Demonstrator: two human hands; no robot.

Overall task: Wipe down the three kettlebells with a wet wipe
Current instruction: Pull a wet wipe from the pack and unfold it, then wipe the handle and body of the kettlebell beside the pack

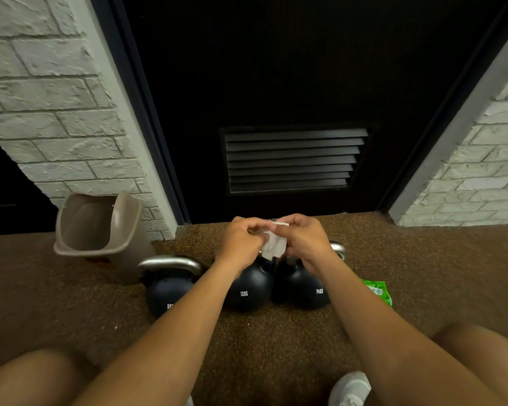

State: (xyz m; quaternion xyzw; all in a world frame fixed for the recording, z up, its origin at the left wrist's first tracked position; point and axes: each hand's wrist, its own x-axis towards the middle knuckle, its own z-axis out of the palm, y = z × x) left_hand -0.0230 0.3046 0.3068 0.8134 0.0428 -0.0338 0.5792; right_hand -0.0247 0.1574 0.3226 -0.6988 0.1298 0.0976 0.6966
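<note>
A white wet wipe (274, 245) was pinched between the left hand (241, 243) and right hand (304, 240) above the three kettlebells (248, 284); tugged unevenly, it might have torn or dropped onto the carpet (261, 341).

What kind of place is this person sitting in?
Probably a home or small gym corner: three kettlebells stand on speckled brown flooring before a dark louvred door, between white-painted brick walls, with a beige bin beside them.
</note>
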